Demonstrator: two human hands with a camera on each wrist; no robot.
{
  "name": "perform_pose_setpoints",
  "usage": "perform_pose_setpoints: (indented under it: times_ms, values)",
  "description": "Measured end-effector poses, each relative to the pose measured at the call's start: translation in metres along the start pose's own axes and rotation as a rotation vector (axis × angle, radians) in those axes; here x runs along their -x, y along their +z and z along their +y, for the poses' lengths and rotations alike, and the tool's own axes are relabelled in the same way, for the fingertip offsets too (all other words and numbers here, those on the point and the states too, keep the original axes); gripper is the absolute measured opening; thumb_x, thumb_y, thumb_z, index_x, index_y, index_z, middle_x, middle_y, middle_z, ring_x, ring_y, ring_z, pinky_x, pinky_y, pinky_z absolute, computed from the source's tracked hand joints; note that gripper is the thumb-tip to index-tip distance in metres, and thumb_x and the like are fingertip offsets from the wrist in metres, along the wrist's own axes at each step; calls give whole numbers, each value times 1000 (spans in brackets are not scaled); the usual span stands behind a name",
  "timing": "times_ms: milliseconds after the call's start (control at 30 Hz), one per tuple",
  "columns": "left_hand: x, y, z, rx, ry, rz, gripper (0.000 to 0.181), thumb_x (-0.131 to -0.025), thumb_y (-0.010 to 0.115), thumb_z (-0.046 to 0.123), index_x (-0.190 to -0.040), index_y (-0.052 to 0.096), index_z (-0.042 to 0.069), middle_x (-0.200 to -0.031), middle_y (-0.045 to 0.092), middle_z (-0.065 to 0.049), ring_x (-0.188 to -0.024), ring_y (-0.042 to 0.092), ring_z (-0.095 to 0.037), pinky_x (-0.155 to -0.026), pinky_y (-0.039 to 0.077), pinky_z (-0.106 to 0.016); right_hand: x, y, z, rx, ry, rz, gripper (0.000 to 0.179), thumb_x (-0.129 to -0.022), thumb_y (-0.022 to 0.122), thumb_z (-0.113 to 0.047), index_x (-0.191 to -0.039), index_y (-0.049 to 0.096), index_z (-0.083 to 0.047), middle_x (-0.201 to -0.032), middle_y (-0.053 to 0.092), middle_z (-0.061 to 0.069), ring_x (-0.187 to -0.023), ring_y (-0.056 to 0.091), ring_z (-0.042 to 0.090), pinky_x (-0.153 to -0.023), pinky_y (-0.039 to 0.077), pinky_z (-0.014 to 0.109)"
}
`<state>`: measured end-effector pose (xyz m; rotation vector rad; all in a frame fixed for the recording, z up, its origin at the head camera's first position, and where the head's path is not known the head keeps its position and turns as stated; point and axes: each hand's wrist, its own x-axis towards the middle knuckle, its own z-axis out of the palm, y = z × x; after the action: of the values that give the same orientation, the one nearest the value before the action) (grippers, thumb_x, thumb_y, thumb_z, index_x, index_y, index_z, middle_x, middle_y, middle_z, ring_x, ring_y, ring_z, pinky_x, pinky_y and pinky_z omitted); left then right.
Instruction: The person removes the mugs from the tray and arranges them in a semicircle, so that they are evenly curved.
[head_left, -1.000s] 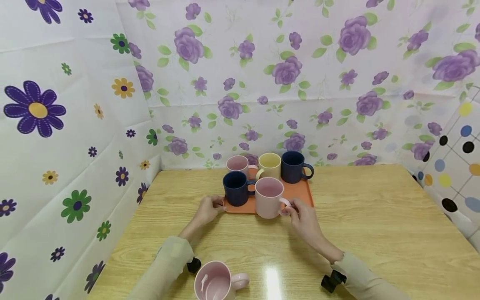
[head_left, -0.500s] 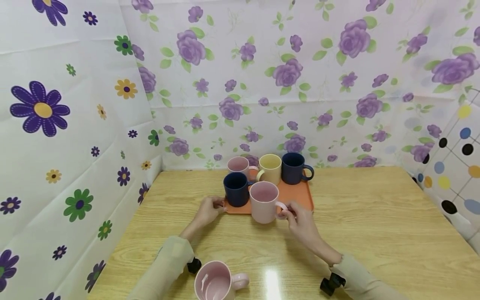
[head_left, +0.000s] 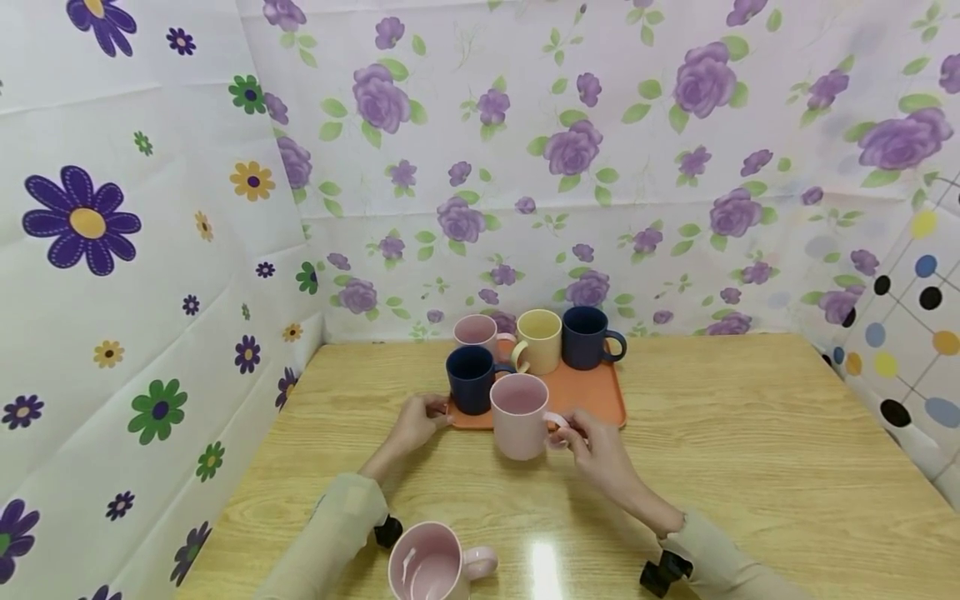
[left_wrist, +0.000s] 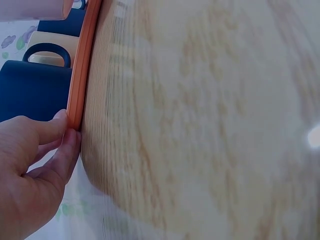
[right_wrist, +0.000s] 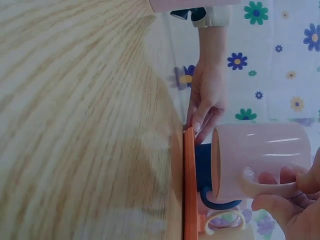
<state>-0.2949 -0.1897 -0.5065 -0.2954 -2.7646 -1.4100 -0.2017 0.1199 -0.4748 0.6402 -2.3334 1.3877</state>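
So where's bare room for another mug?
Widest: table right of the tray, toward the dotted cloth. Also between the near pink mug and held pink mug. On the tray: front right, but the right hand is close. Crowded: back and left, with rear pink mug, yellow mug, rear navy mug, front navy mug.

Wood-grain table (head_left: 750, 433), light yellow-brown, takes up most of the lower part of the head view, far edge running across mid-frame. Orange tray (head_left: 588, 396), low rim, sits at frame centre, near that far edge. Pink mug (head_left: 431, 562) stands upright at bottom centre (base cropped by frame), handle to the right. Glare patch just right of it.
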Motion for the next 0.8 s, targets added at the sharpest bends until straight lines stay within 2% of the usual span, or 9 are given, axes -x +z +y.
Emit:
perform_pose_setpoints:
  times_ms: [233,367,600,800]
  values:
    - [-1,0,-1,4,7,-8,32,-83,71,-3,-114,66,-9,-102,70,-22,-88,68,-27,-75,58,-30,3,2,2,-16,-40,-55,12,-91,60,2,-96,66,-7,-85,71,3,-77,68,9,-64,57,23]
    - [-2,1,-2,25,21,4,31,-82,71,-5,-112,66,-10,-100,71,-23,-87,69,-29,-74,58,-29,3,4,2,-10,-69,-123,9,-92,60,0,-96,66,-6,-83,71,0,-76,67,10,-62,54,20]
    - [-1,2,-2,30,32,3,32,-81,71,-7,-112,65,-12,-100,70,-25,-86,69,-30,-73,58,-27,7,8,2,-123,-30,-292,10,-95,57,-5,-100,64,0,-86,71,6,-80,70,17,-69,59,25]
    - [-1,3,-1,31,29,13,31,-81,71,-7,-111,66,-11,-99,70,-24,-85,69,-30,-74,58,-29,9,14,-1,-168,-63,-349,10,-95,58,-6,-100,65,0,-88,71,9,-81,71,15,-71,60,26]
